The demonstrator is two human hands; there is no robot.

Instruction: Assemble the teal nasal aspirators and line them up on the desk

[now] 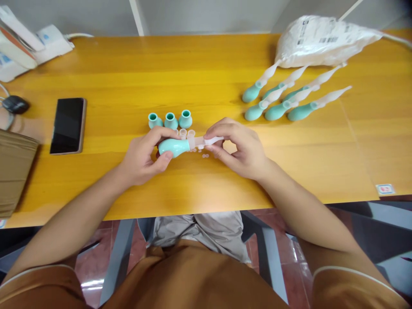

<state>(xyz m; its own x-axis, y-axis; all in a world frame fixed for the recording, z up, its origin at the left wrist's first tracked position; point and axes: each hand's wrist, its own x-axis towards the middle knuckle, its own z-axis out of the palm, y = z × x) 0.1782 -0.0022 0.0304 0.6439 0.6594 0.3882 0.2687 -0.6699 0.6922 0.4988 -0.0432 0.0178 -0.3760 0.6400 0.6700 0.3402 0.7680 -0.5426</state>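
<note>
My left hand is closed round a teal squeeze bulb, held on its side with its neck to the right. A translucent tube piece sits at the bulb's neck. In the fingertips of my right hand is a white tapered nozzle, in line with the tube; whether the two are joined I cannot tell. Behind my left hand, three teal bulbs stand upright with open necks. Small clear cups and tiny clear discs lie close to the held bulb, partly hidden.
At the back right several teal bulbs with white nozzles lie in rows before a white plastic bag. On the left are a black phone, a cardboard box, a black mouse-like object and a white device.
</note>
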